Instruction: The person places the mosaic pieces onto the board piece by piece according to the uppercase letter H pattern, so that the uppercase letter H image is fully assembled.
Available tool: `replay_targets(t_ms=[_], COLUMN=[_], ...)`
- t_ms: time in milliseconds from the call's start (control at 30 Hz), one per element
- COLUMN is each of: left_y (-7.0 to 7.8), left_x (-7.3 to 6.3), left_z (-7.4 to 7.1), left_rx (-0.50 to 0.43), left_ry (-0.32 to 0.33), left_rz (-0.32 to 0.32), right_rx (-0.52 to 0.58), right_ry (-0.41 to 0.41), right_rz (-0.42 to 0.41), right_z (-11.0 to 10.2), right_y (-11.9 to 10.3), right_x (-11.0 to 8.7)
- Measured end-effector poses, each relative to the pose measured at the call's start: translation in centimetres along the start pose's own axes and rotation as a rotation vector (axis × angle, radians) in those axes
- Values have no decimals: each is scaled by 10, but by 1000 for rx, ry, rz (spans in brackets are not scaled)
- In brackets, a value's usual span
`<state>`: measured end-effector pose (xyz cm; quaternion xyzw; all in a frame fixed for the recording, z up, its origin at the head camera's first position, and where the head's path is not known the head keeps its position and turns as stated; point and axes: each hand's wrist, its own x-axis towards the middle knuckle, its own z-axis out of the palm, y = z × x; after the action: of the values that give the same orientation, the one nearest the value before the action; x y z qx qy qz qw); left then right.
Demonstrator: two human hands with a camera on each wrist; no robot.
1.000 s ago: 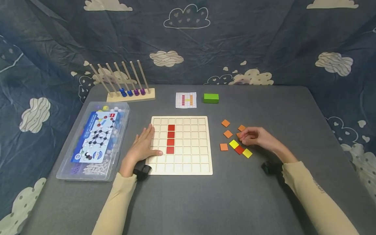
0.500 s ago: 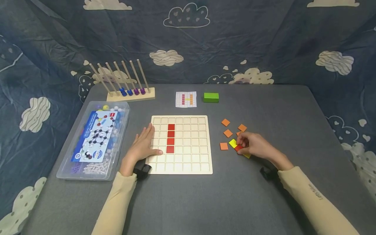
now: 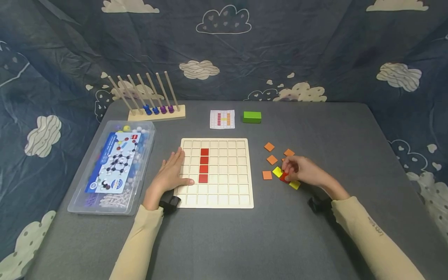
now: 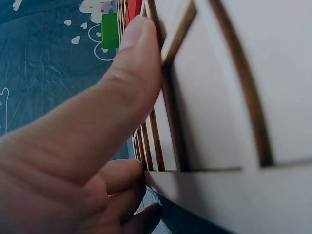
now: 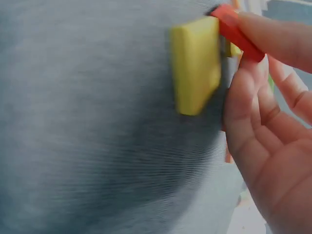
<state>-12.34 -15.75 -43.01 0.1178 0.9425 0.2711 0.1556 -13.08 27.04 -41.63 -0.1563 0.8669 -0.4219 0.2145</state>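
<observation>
My right hand (image 3: 302, 170) pinches a red square tile (image 5: 238, 31) between thumb and fingers, tilted up among the loose tiles. Close beside it lie two yellow tiles (image 3: 294, 184), one on either side. Several orange tiles (image 3: 272, 160) are scattered behind and to the left, one partly hidden by the hand. My left hand (image 3: 169, 171) rests on the left edge of a wooden grid board (image 3: 227, 200), fingers straight along the rim and thumb (image 4: 134, 73) lying on its surface. Red tiles (image 3: 203, 169) form a vertical column in the board's cells.
Behind the board lie a small pattern card (image 3: 222, 119) and a green block (image 3: 252, 117). A peg abacus (image 3: 157, 113) with blue and purple beads stands at the back left. Left of the board is a clear plastic case (image 3: 111, 167) of molecular model parts.
My right hand has moved slightly toward me from the orange tiles to the red tile, which it now pinches and tilts. The left hand stays on the board.
</observation>
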Motion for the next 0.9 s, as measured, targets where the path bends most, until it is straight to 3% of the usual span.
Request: replay_targets(t_ms=[133, 333, 567, 900], left_y=[0, 1, 2, 1], left_x=[0, 1, 1, -1], left_z=[0, 0, 1, -1], left_rx=[-4, -1, 13, 3], left_ry=[1, 0, 1, -4], left_rz=[6, 3, -3, 6], right_rx=[115, 140, 212, 202], right_ry=[-29, -65, -166, -295], right_rz=[-20, -58, -90, -209], right_z=[-6, 2, 31, 87], right_y=[-5, -21, -48, -94], right_x=[6, 22, 49, 85])
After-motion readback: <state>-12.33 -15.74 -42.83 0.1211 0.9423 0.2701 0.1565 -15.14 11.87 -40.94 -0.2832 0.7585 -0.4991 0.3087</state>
